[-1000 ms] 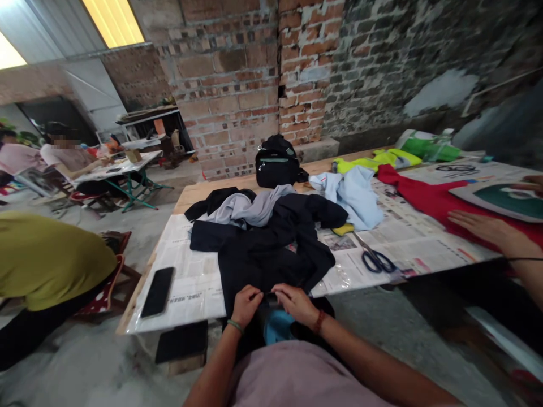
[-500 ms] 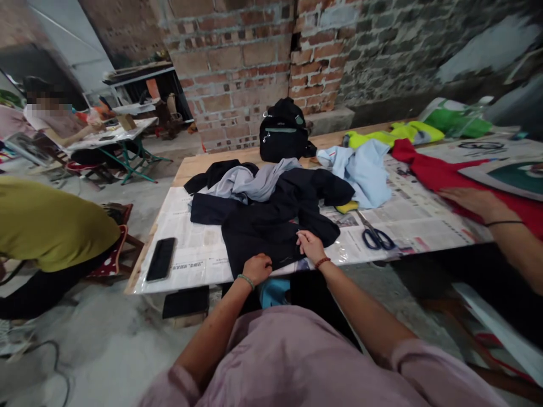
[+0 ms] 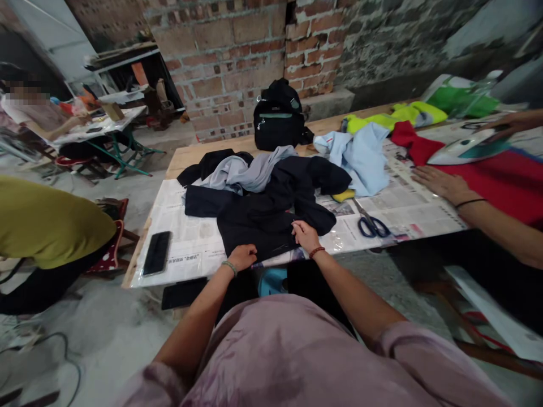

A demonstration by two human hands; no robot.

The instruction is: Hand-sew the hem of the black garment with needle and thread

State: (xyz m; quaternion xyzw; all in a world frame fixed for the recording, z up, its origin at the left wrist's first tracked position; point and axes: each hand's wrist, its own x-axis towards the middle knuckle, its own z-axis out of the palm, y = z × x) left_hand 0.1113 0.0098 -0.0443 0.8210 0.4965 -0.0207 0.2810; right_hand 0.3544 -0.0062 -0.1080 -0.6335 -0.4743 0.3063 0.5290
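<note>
A black garment (image 3: 254, 223) lies bunched on the newspaper-covered table (image 3: 193, 237), its near edge at the table's front. My left hand (image 3: 242, 256) is closed on the garment's lower left corner, fingers curled over the cloth. At the garment's lower right, my right hand (image 3: 305, 235) is held in a pinch. A tiny pale speck shows at its fingertips, too small to name. Short light marks, perhaps thread, lie on the cloth between my hands. A grey cloth (image 3: 254, 172) is heaped behind the black one.
Scissors (image 3: 371, 224) lie to the right, a phone (image 3: 156, 252) to the left. Farther back are a black backpack (image 3: 278, 121) and light blue cloth (image 3: 365, 158). On the right, a co-worker's hands press an iron (image 3: 470, 148) on red cloth (image 3: 500, 183). Another person sits at left.
The view has shifted slightly. My left hand has slid a little toward the garment's corner, its fingers still curled. The co-worker's iron has moved left across the red cloth.
</note>
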